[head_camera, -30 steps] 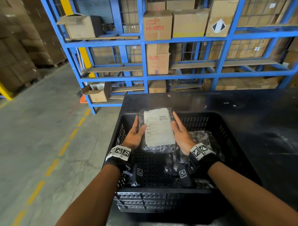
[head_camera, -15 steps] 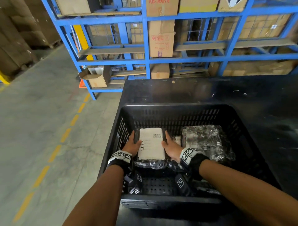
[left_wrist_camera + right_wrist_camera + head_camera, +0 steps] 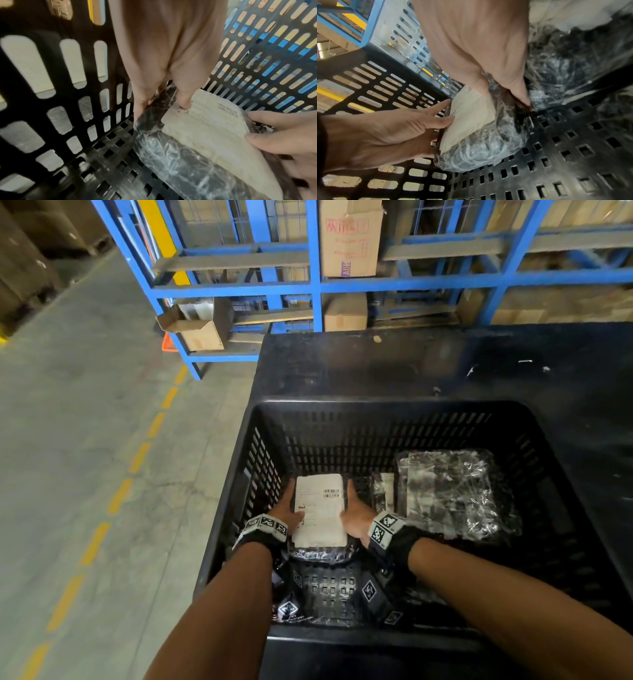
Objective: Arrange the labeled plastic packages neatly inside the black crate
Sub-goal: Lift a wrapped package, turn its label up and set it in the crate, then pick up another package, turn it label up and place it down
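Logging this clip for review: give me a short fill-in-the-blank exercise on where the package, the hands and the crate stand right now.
1. The labeled package is held by ____ hands.
2. Its white label faces ____.
3. The package sits in the ____ half of the crate, seen from the head view.
4. The left hand and right hand grip opposite ____ of the package.

Missing words: both; up; left; sides
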